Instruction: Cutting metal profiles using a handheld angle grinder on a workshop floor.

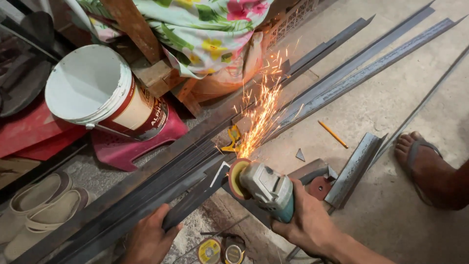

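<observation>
My right hand (308,222) grips the teal and grey body of an angle grinder (266,188). Its disc (237,177) bites into the end of a long dark steel angle bar (195,188). Orange sparks (261,115) fly up and away from the cut. My left hand (149,239) presses down on the same steel bar, low and to the left of the disc. Several more steel angle bars (351,68) lie alongside, running diagonally to the upper right.
A white bucket (97,90) lies tilted on a pink stool (132,144) at left. Floral cloth (205,29) hangs behind. A short steel offcut (354,168), a pencil (333,134), spare discs (210,250), pale shoes (41,205) and my sandalled foot (425,166) sit on the concrete floor.
</observation>
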